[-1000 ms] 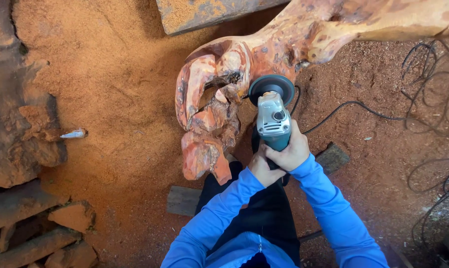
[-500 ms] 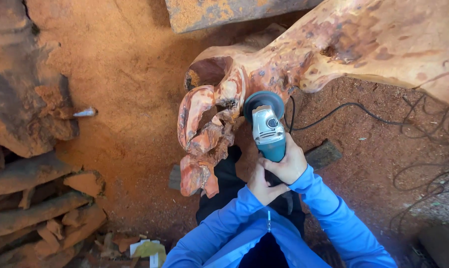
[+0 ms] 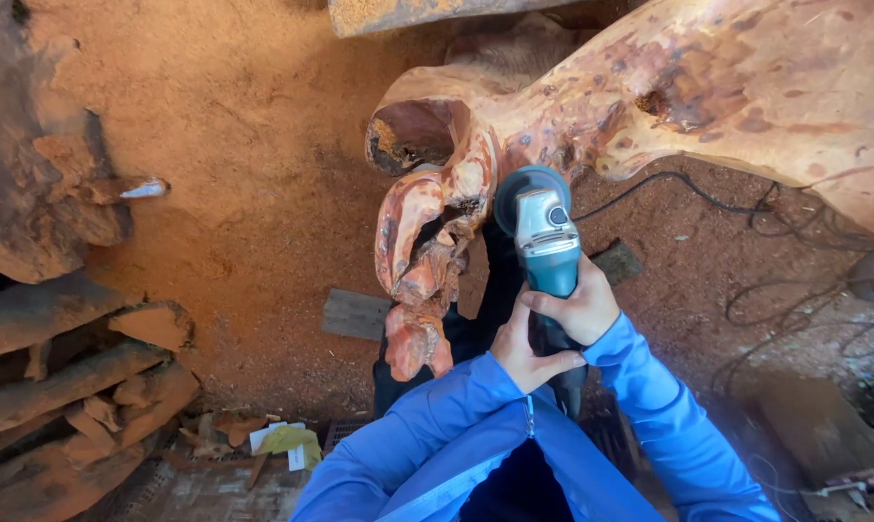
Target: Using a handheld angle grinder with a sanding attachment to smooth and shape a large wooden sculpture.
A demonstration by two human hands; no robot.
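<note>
A teal and grey angle grinder (image 3: pixel 545 242) points away from me, its round head against the reddish carved wood (image 3: pixel 427 242) at the end of a big gnarled tree trunk (image 3: pixel 746 87). My right hand (image 3: pixel 580 307) wraps the grinder's body from the right. Just below it, my left hand (image 3: pixel 522 356) grips the rear of the handle. Both arms wear blue sleeves. The carved part hangs down in twisted lobes with a hollow at its top.
Orange sawdust (image 3: pixel 243 145) covers the ground. Rough wood slabs and offcuts (image 3: pixel 60 348) pile up at the left. Black cables (image 3: pixel 794 290) loop over the dirt at the right. A flat board (image 3: pixel 355 314) lies behind the carving, crumpled paper (image 3: pixel 287 440) near my feet.
The view has shifted, so the trunk and carving look larger and lower in frame. The grinder stays against the carving with both hands on it, in much the same grip.
</note>
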